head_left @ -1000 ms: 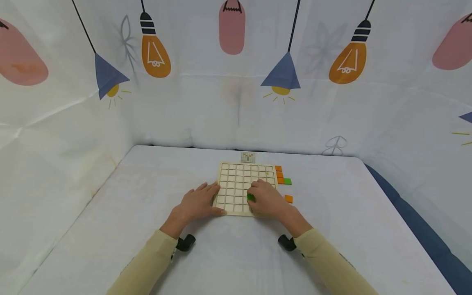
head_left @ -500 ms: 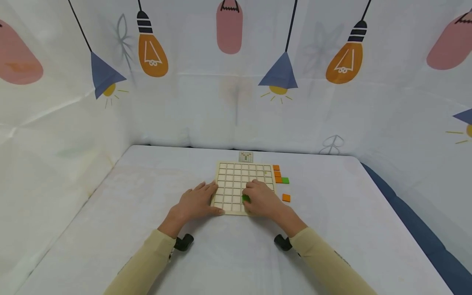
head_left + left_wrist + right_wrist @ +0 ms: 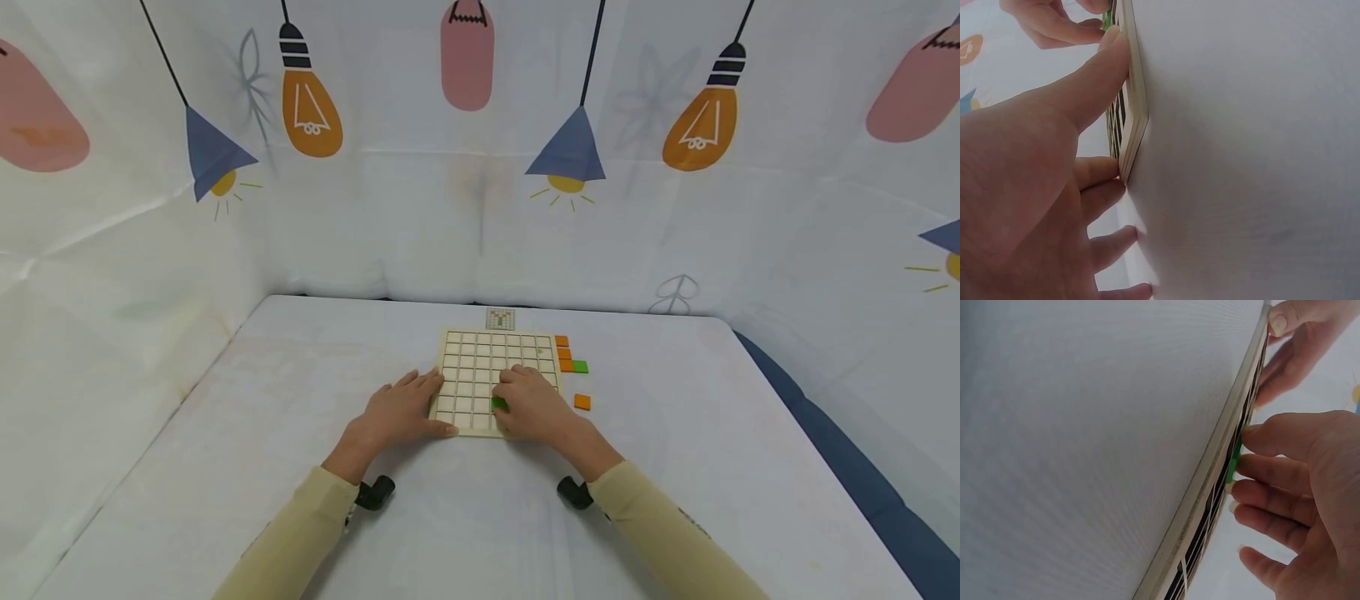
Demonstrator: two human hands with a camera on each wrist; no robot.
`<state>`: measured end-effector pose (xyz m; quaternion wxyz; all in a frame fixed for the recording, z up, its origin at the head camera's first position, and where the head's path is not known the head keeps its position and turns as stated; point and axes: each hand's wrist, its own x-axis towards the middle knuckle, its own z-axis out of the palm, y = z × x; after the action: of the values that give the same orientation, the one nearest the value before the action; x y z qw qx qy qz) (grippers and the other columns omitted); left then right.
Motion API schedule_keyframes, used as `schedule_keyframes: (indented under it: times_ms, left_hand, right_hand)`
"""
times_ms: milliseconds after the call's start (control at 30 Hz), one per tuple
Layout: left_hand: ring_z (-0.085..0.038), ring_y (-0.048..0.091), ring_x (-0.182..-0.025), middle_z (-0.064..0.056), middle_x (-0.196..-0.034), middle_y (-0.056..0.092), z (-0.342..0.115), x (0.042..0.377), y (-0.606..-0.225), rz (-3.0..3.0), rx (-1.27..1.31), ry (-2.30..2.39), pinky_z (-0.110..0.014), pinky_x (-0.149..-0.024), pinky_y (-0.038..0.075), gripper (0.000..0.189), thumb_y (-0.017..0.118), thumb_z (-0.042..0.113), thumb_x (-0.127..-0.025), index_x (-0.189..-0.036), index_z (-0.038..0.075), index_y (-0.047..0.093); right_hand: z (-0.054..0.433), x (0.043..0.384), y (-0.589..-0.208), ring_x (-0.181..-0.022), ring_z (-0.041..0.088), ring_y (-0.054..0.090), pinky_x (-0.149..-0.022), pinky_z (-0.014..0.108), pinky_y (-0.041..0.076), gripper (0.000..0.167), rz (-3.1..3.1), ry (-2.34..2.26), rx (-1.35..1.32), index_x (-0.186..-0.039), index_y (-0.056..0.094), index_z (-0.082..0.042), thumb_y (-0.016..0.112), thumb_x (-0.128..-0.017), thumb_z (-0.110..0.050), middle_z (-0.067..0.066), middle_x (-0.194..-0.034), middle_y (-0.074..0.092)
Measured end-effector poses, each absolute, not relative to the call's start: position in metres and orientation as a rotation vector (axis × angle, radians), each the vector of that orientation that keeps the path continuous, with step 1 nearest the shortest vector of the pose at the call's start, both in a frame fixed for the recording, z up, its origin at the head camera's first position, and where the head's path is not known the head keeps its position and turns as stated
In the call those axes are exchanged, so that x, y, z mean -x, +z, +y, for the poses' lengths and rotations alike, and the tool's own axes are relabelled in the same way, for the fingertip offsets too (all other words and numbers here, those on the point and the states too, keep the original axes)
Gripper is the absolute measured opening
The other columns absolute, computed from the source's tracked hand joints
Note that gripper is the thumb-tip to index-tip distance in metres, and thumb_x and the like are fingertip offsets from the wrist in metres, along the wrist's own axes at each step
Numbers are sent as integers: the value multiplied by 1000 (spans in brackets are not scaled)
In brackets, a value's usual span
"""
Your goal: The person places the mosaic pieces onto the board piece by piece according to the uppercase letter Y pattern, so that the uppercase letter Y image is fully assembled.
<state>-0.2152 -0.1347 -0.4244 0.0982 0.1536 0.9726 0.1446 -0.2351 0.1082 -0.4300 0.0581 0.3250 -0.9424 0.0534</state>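
Observation:
A pale wooden board (image 3: 465, 389) with a grid of square cells lies on the white table. My left hand (image 3: 401, 410) rests along the board's left side with straight fingers; in the left wrist view its thumb (image 3: 1100, 75) lies over the near edge by the corner. Over the board's right half, my right hand (image 3: 534, 406) pinches a green square tile (image 3: 498, 403). The right wrist view has that tile upright on edge in appearance, close against the grid between thumb and fingers. Cells under the right hand are hidden.
Several orange tiles (image 3: 565, 354) line the board's right edge, with another green tile (image 3: 581, 367) beside them. One orange tile (image 3: 582, 402) lies alone nearer the right wrist. A small patterned card (image 3: 500, 318) lies behind the board. A printed cloth (image 3: 480, 233) hangs behind the table.
Over the first half second, my right hand shifts slightly left across the board with the green tile. Since then both hands stay almost still. The left hand keeps its place on the board.

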Motion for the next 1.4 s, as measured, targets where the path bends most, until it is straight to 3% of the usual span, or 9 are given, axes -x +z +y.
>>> schedule_keyframes:
  times_ms: [633, 800, 1100, 1400]
  left_hand:
    - [-36, 26, -152, -3, -164, 30, -135, 217, -429, 2879, -450, 411, -66, -116, 26, 93, 70, 63, -83, -155, 15, 35]
    - [-35, 26, -152, -3, -164, 30, -135, 216, -429, 2877, -453, 412, -66, -117, 26, 93, 69, 62, -84, -156, 15, 34]
    - [-36, 27, -151, -4, -163, 32, -135, 215, -428, 2891, -458, 437, -66, -116, 26, 91, 70, 61, -84, -155, 13, 36]
    - [-37, 27, -151, -5, -163, 33, -135, 213, -426, 2895, -467, 454, -67, -115, 27, 90, 70, 59, -85, -154, 12, 38]
  right_hand:
    - [117, 234, -429, -76, 13, 41, -79, 33, 43, 11, -2850, 167, -984, -88, 73, -16, 62, -89, -12, -6, -77, 51]
    - [123, 234, -430, -76, 12, 41, -76, 29, 42, 15, -2845, 179, -986, -89, 74, -15, 60, -89, -11, -6, -79, 56]
    - [139, 232, -425, -72, 12, 42, -72, 27, 39, 13, -2784, 212, -1069, -82, 73, -14, 65, -83, -3, -6, -76, 56]
    - [150, 230, -421, -75, 10, 47, -72, 26, 44, 15, -2857, 257, -989, -87, 75, -17, 62, -90, -9, -8, -81, 62]
